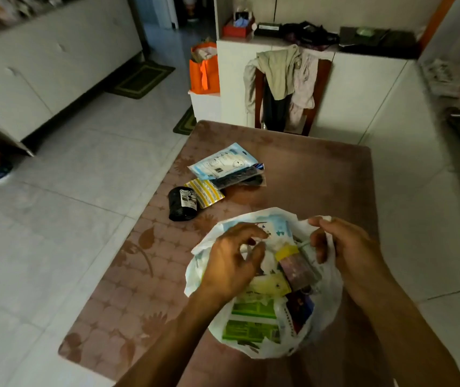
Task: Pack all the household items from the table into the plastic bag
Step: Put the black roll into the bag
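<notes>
The table [307,174] stood with its left edge free over open tile floor [69,219], and its far half lay mostly bare. A chair [287,90] draped with clothes pressed up against the far edge, with white cabinets just behind it.

The bag [326,311] sat at the near end of the table, between the person's forearms — thin white plastic, crumpled, its mouth pulled wide. Inside lay a jumble: green-labelled packets, a pale yellow one, a bottle with a yellow cap [286,252].

The left hand [234,263] hovered over the bag's mouth, fingers loosely curled; whether they held anything I could not tell. The right hand [340,247] pinched the bag's right rim.

Four items waited on the table beyond the bag, near the left edge: a black roll [181,204], a yellow-striped packet [205,192] touching it, a dark pouch [240,177] and a pale blue packet [223,162] lying partly on the pouch.
</notes>
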